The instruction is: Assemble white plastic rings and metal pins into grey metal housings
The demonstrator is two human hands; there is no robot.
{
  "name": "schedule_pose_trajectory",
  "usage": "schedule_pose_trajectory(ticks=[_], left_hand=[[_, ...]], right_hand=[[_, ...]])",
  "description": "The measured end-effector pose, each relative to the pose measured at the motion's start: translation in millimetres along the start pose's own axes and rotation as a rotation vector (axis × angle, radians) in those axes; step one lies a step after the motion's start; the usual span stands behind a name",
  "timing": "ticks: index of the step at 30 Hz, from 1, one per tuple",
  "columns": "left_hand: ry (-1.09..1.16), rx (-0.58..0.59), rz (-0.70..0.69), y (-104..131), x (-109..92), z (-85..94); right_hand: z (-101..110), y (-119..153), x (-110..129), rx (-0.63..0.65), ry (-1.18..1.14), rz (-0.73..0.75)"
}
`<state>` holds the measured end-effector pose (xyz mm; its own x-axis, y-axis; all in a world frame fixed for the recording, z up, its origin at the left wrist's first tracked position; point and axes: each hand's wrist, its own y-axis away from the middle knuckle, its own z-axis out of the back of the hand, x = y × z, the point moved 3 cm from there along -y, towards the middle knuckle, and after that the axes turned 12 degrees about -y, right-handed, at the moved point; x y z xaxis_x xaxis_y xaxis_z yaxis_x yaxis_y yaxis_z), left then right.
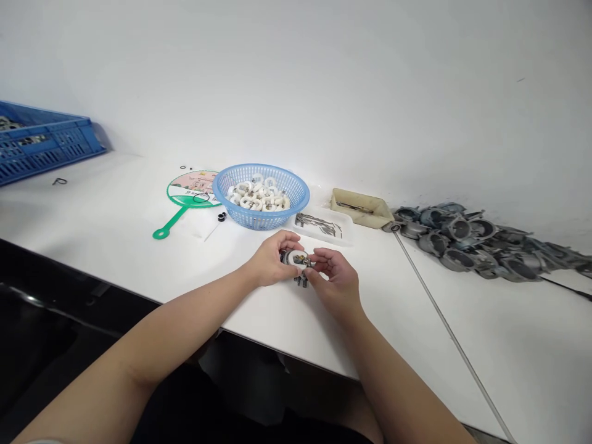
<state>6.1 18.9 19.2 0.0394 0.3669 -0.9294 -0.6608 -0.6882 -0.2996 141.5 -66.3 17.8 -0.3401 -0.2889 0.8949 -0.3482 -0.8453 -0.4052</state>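
Observation:
Just above the white table [259, 308], near its front edge, is a small grey metal housing [301, 281]. A white plastic ring [296, 259] sits in its top, with small brass-coloured bits at the ring's right side. My left hand [272, 259] wraps around the housing's left side, thumb in front and fingers behind. From the right, my right hand [337, 277] has its thumb and curled fingers at the housing's edge by the brass-coloured bits. The fingers cover part of the housing, so whether it touches the table cannot be made out.
Behind my hands stands a blue basket [261, 219] of white rings. Right of it are a clear tray [346, 237] of thin dark parts, a cream box [370, 219] and piled metal housings [462, 228]. A green-handled fan [171, 227] and a blue crate [55, 154] are leftward.

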Motion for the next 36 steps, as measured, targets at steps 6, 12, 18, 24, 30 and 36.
schedule_pose_trajectory(ticks=[6, 12, 18, 24, 30, 36], left_hand=[[0.003, 0.016, 0.002, -1.7, 0.2, -0.5], [-0.009, 0.019, 0.014, -0.8, 0.7, 0.7], [0.036, 0.027, 0.015, -1.4, 2.6, -0.6], [0.063, 0.039, 0.036, -0.4, 2.0, -1.3], [0.074, 0.041, 0.040, -0.2, 1.9, -1.8], [0.077, 0.037, 0.053, -0.3, 2.4, -0.5]], right_hand=[[2.9, -4.7, -1.7, 0.053, -0.099, -0.042], [2.8, -7.7, -2.0, 0.088, -0.147, -0.053], [3.2, -6.2, -3.9, 0.084, -0.145, -0.054], [4.6, -6.7, -3.8, 0.106, -0.156, -0.055], [5.2, -7.5, -5.2, 0.121, -0.128, -0.048], [6.4, -5.9, -0.3, 0.134, -0.050, -0.008]])
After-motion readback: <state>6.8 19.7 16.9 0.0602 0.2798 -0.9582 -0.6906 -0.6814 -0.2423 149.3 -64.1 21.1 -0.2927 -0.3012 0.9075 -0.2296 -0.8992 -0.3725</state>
